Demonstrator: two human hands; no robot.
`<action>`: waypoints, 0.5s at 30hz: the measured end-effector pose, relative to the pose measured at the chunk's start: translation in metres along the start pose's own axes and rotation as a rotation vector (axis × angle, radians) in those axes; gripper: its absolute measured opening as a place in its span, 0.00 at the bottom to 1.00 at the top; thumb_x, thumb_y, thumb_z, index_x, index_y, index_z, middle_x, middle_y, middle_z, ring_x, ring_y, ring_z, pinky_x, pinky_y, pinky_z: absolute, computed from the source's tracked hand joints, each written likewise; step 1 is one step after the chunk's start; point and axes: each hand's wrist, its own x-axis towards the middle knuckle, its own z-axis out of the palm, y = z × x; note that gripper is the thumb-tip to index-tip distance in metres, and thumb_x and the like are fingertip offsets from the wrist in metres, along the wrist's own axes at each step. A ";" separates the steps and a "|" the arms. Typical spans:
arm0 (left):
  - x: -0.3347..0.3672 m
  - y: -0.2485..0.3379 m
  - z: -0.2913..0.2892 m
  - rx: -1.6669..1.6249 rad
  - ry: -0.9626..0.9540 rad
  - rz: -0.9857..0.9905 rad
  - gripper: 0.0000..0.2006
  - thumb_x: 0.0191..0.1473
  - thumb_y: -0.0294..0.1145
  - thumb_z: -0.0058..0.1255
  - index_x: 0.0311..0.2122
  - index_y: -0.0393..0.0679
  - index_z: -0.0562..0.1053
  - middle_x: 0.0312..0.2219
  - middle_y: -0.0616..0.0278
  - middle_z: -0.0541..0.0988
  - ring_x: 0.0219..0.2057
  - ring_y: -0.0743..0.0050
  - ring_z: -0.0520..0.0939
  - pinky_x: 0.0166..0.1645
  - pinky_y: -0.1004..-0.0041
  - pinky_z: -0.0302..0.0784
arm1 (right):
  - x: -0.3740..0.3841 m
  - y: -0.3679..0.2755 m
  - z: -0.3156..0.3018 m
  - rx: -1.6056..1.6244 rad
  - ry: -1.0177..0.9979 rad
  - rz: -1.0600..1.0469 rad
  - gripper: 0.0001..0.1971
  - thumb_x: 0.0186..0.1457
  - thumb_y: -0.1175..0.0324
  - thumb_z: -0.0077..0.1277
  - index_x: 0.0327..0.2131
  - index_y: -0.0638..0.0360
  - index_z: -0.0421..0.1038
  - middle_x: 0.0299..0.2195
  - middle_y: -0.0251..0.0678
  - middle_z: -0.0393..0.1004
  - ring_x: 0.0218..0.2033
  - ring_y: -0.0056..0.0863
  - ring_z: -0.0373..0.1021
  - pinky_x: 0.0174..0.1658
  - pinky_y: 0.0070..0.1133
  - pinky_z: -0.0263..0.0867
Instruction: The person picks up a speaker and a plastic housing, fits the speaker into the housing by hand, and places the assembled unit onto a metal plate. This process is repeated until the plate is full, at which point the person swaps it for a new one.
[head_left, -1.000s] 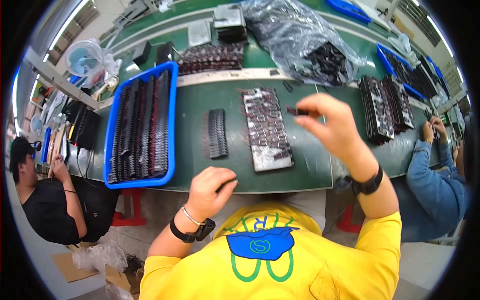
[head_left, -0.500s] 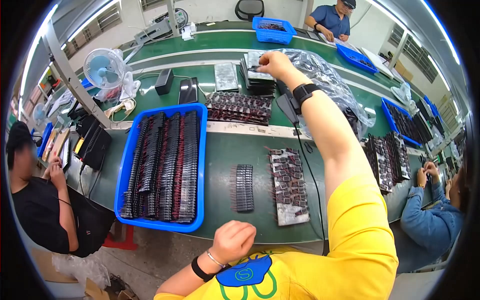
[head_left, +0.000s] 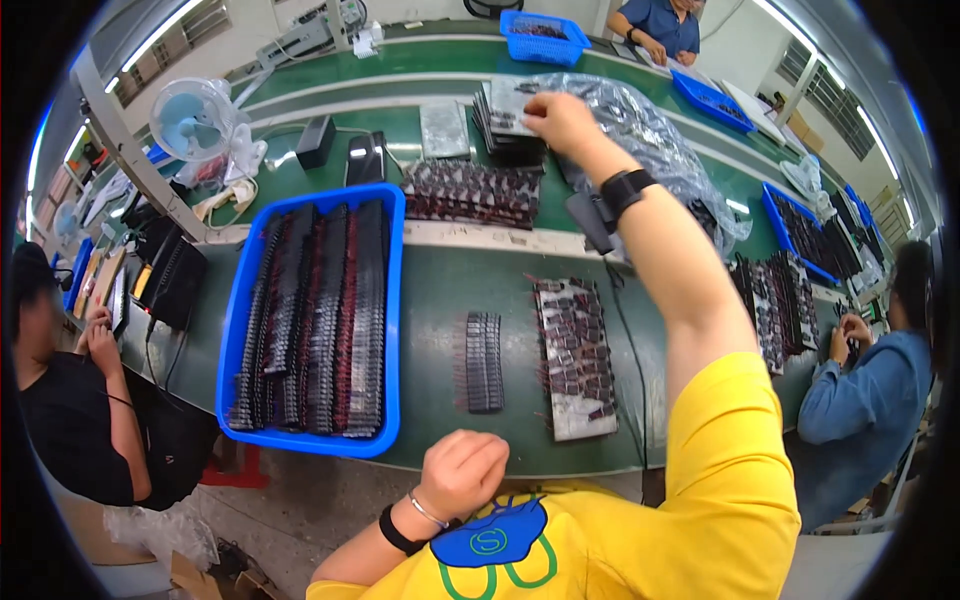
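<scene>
My right hand [head_left: 563, 122] reaches far across the bench to a stack of grey metal plates [head_left: 503, 100], its fingers pinched at the top plate's right edge. Small dark pieces lie on that plate; what the fingertips hold is hidden. My left hand [head_left: 462, 470] rests curled at the bench's near edge, its palm side out of sight. Beyond it lies a neat row of small black parts with red wires [head_left: 484, 362]. Right of the row is a metal plate [head_left: 576, 425] carrying several similar black parts. A blue tray [head_left: 393, 320] full of packed black parts stands on the left.
Plates loaded with wired parts [head_left: 470, 192] sit behind the bench's pale rail. A single bare plate [head_left: 444, 130], a black box [head_left: 316, 142], a clear plastic bag [head_left: 640, 130] and a fan [head_left: 190, 118] are farther back. A black cable [head_left: 632, 345] runs near my right arm. Co-workers sit at both sides.
The view has shifted slightly, so the bench items appear higher and farther left. My right hand has moved a little rightward along the top plate. My left hand stays curled in place.
</scene>
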 end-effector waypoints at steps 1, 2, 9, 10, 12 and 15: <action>-0.011 0.004 0.002 -0.007 -0.002 -0.022 0.08 0.38 0.18 0.57 0.28 0.40 0.74 0.24 0.58 0.77 0.23 0.61 0.78 0.27 0.70 0.75 | -0.025 0.000 0.000 0.073 -0.046 -0.008 0.13 0.47 0.64 0.59 0.36 0.59 0.76 0.29 0.39 0.78 0.30 0.34 0.74 0.37 0.27 0.69; -0.020 0.007 0.005 -0.003 -0.004 -0.038 0.08 0.38 0.18 0.57 0.28 0.40 0.74 0.24 0.58 0.77 0.24 0.61 0.78 0.28 0.70 0.75 | -0.049 -0.005 -0.006 0.147 -0.088 -0.016 0.13 0.49 0.65 0.57 0.37 0.60 0.76 0.28 0.37 0.78 0.29 0.29 0.74 0.35 0.25 0.69; -0.030 -0.001 0.030 0.025 0.003 -0.038 0.09 0.37 0.16 0.56 0.28 0.38 0.74 0.25 0.57 0.77 0.23 0.61 0.77 0.28 0.69 0.74 | -0.227 -0.091 -0.139 0.373 -0.495 -0.074 0.09 0.48 0.72 0.58 0.35 0.63 0.74 0.26 0.32 0.75 0.25 0.19 0.70 0.31 0.17 0.67; -0.025 -0.004 0.032 0.033 0.021 -0.022 0.10 0.36 0.15 0.56 0.28 0.38 0.73 0.25 0.58 0.77 0.23 0.61 0.77 0.27 0.70 0.74 | -0.250 -0.095 -0.146 0.333 -0.510 -0.149 0.10 0.46 0.73 0.59 0.35 0.63 0.74 0.25 0.34 0.75 0.25 0.22 0.71 0.31 0.18 0.67; -0.020 -0.003 0.035 0.035 0.032 0.002 0.10 0.36 0.15 0.56 0.28 0.38 0.73 0.25 0.58 0.77 0.23 0.61 0.77 0.27 0.70 0.74 | -0.297 -0.093 -0.144 0.363 -0.523 -0.080 0.12 0.42 0.75 0.61 0.35 0.62 0.74 0.26 0.37 0.74 0.26 0.28 0.71 0.31 0.21 0.67; -0.020 0.006 0.044 0.037 -0.002 0.004 0.10 0.36 0.14 0.56 0.28 0.38 0.73 0.25 0.58 0.77 0.23 0.62 0.77 0.27 0.71 0.73 | -0.353 -0.079 -0.124 0.314 -0.383 -0.024 0.13 0.41 0.75 0.62 0.34 0.60 0.75 0.27 0.36 0.72 0.28 0.32 0.70 0.32 0.23 0.66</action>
